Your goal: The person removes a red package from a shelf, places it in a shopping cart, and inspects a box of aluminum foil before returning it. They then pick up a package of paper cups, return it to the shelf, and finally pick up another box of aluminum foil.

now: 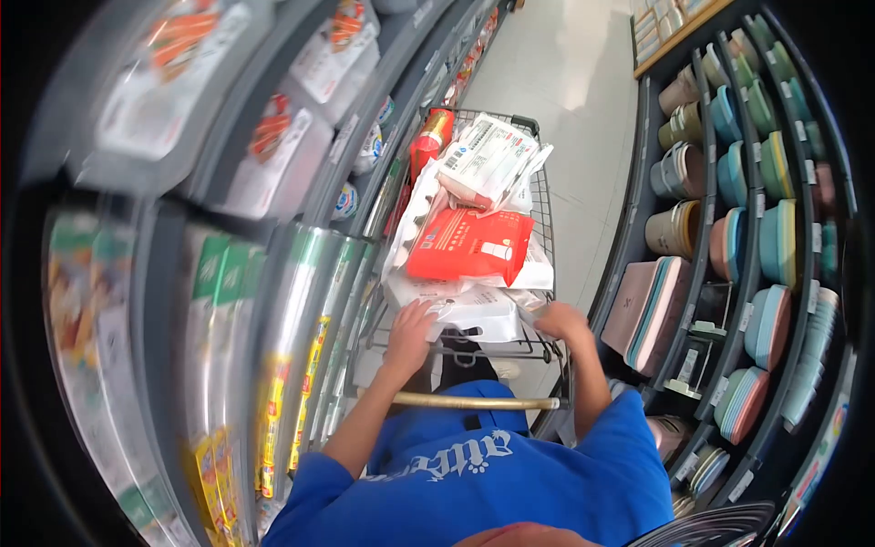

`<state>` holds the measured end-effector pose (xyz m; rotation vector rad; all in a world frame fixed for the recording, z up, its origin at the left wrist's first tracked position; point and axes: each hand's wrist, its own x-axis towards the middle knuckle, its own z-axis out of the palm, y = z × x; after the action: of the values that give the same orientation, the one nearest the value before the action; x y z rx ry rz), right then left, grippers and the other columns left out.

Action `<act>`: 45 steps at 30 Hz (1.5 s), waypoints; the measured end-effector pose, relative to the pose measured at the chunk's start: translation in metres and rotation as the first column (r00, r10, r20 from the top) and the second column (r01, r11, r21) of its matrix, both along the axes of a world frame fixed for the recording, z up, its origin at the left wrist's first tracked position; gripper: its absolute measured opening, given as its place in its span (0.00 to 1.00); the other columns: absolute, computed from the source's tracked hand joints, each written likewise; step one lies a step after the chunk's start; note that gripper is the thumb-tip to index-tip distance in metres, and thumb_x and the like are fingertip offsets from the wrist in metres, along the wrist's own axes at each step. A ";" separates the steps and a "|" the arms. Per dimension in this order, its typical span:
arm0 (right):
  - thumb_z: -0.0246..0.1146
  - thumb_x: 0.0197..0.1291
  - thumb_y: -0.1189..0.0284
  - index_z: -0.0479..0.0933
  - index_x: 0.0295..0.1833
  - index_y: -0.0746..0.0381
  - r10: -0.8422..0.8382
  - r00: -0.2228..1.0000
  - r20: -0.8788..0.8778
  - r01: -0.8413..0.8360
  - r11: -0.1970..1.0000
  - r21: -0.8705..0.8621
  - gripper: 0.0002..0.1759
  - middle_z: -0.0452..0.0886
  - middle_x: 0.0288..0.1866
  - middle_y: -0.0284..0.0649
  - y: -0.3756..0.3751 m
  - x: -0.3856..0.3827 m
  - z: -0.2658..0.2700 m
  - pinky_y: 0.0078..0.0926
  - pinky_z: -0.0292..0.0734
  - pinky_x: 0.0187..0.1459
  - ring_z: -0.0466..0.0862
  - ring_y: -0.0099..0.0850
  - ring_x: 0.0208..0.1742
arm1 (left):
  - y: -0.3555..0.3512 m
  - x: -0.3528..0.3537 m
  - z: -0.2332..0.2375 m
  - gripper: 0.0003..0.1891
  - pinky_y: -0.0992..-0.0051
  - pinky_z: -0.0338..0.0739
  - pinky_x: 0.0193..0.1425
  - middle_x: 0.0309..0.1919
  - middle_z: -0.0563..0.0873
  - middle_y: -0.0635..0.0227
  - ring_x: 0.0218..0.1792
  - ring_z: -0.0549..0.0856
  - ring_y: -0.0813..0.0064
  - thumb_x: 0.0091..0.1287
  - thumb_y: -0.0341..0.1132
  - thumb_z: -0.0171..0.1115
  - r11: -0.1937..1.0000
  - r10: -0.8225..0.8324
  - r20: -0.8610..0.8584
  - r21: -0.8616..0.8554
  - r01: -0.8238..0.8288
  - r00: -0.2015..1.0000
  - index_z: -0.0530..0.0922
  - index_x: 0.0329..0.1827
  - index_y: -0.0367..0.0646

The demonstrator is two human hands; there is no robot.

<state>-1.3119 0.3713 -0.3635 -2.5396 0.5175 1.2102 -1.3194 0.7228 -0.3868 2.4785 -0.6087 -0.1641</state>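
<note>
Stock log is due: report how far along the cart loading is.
Done: the cart is already heaped with a red pack, a printed white pack and more. In hand: the left hand and right hand grip a plain white pack at the cart's near end. Left: that pack does not look settled yet; how much more must go in cannot be told.

The big pack (469, 246) in the cart is red. The bag (478, 314) is white. The shirt (474, 474) is blue with white letters.
</note>
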 end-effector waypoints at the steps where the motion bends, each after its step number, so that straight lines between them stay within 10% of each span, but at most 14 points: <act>1: 0.65 0.51 0.54 0.85 0.49 0.68 0.033 0.990 0.139 -0.020 0.996 -0.092 0.29 0.86 0.48 0.59 0.002 -0.013 0.041 0.46 0.81 0.56 0.86 0.54 0.53 | 0.001 -0.008 -0.005 0.25 0.53 0.63 0.76 0.68 0.76 0.53 0.72 0.70 0.50 0.54 0.20 0.57 1.000 -0.001 0.024 0.016 0.000 1.000 0.80 0.58 0.37; 6: 0.67 0.54 0.58 0.82 0.53 0.70 -0.106 0.914 0.392 0.134 0.990 -0.045 0.29 0.86 0.49 0.58 0.003 -0.084 0.200 0.43 0.80 0.59 0.87 0.53 0.52 | 0.009 -0.046 0.037 0.35 0.55 0.61 0.78 0.74 0.67 0.48 0.76 0.66 0.50 0.64 0.32 0.65 0.992 0.039 -0.186 -0.113 -0.061 0.982 0.64 0.76 0.38; 7: 0.68 0.57 0.62 0.81 0.56 0.72 -0.359 0.839 0.409 0.283 0.930 0.235 0.28 0.87 0.44 0.56 0.010 -0.099 0.227 0.39 0.83 0.49 0.89 0.47 0.47 | 0.015 -0.053 0.046 0.41 0.56 0.62 0.77 0.74 0.67 0.45 0.75 0.67 0.49 0.66 0.41 0.69 0.981 0.031 -0.211 -0.181 -0.070 0.977 0.59 0.78 0.37; 8: 0.66 0.61 0.63 0.79 0.61 0.71 -0.250 0.821 0.514 0.115 0.953 0.279 0.27 0.87 0.40 0.51 -0.014 -0.115 0.215 0.32 0.83 0.31 0.89 0.38 0.37 | 0.021 -0.063 0.055 0.39 0.58 0.67 0.74 0.74 0.67 0.45 0.72 0.72 0.52 0.67 0.39 0.68 0.945 0.022 -0.224 -0.313 -0.093 0.974 0.60 0.78 0.37; 13: 0.63 0.63 0.60 0.75 0.62 0.77 -0.565 0.804 0.189 -0.001 0.315 0.949 0.32 0.86 0.35 0.50 0.008 -0.150 0.221 0.22 0.72 0.17 0.82 0.34 0.18 | 0.053 -0.111 0.140 0.44 0.62 0.72 0.70 0.73 0.69 0.49 0.67 0.77 0.58 0.68 0.35 0.68 0.559 -0.056 -0.400 -0.772 -0.304 0.915 0.49 0.82 0.39; 16: 0.58 0.64 0.58 0.74 0.59 0.82 -0.478 0.878 -0.012 -0.024 -0.071 0.997 0.35 0.84 0.33 0.61 0.037 -0.146 0.183 0.28 0.70 0.10 0.79 0.40 0.13 | 0.080 -0.138 0.193 0.43 0.65 0.75 0.66 0.70 0.71 0.54 0.67 0.77 0.64 0.71 0.34 0.64 0.271 0.020 -0.157 -0.950 -0.157 0.987 0.46 0.83 0.42; 18: 0.56 0.65 0.56 0.74 0.59 0.81 -0.362 0.908 -0.211 0.110 -0.281 0.953 0.35 0.83 0.35 0.66 0.066 -0.140 0.161 0.30 0.70 0.07 0.79 0.44 0.13 | 0.103 -0.159 0.227 0.41 0.68 0.79 0.59 0.67 0.74 0.57 0.63 0.79 0.69 0.72 0.35 0.63 0.298 0.105 0.028 -0.954 -0.005 0.994 0.49 0.82 0.42; 20: 0.53 0.67 0.53 0.72 0.62 0.78 -0.318 0.864 -0.390 0.242 -0.417 0.876 0.36 0.83 0.40 0.71 0.091 -0.139 0.139 0.30 0.68 0.04 0.79 0.50 0.13 | 0.127 -0.196 0.247 0.37 0.70 0.81 0.52 0.64 0.75 0.57 0.56 0.82 0.68 0.73 0.34 0.61 0.132 0.011 -0.131 -0.983 -0.131 0.991 0.53 0.81 0.40; 27: 0.53 0.67 0.56 0.67 0.66 0.77 -0.243 0.826 -0.508 0.404 -0.371 0.836 0.35 0.82 0.49 0.69 0.160 -0.138 0.168 0.30 0.69 0.03 0.82 0.49 0.17 | 0.167 -0.266 0.283 0.32 0.65 0.80 0.58 0.66 0.73 0.52 0.58 0.81 0.65 0.73 0.31 0.59 0.029 0.233 -0.010 -0.999 -0.017 0.972 0.58 0.76 0.31; 34: 0.56 0.65 0.57 0.64 0.72 0.73 -0.224 0.860 -0.459 0.370 -0.346 0.862 0.37 0.79 0.61 0.63 0.202 -0.144 0.195 0.37 0.85 0.23 0.87 0.54 0.46 | 0.189 -0.299 0.299 0.27 0.70 0.79 0.61 0.62 0.77 0.55 0.59 0.81 0.70 0.74 0.26 0.57 0.063 0.344 0.037 -0.998 0.016 0.938 0.61 0.75 0.34; 37: 0.55 0.65 0.56 0.69 0.66 0.76 -0.303 0.847 -0.436 0.370 -0.254 0.894 0.35 0.83 0.52 0.65 0.206 -0.142 0.199 0.29 0.73 0.06 0.88 0.49 0.26 | 0.193 -0.308 0.301 0.26 0.71 0.79 0.58 0.62 0.77 0.56 0.57 0.82 0.72 0.75 0.26 0.57 0.058 0.399 -0.013 -0.998 -0.040 0.917 0.62 0.73 0.34; 45: 0.52 0.68 0.52 0.69 0.67 0.76 -0.407 0.816 -0.411 0.385 -0.147 0.911 0.37 0.83 0.45 0.68 0.220 -0.148 0.222 0.26 0.67 0.02 0.83 0.46 0.16 | 0.195 -0.313 0.303 0.21 0.74 0.81 0.51 0.60 0.77 0.58 0.50 0.83 0.76 0.77 0.29 0.53 0.040 0.521 -0.107 -0.988 -0.149 0.847 0.64 0.70 0.35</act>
<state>-1.4602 0.5915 -0.1418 -0.9028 0.1947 0.7396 -1.6320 0.9181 -0.0839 1.1439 -0.0484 0.6581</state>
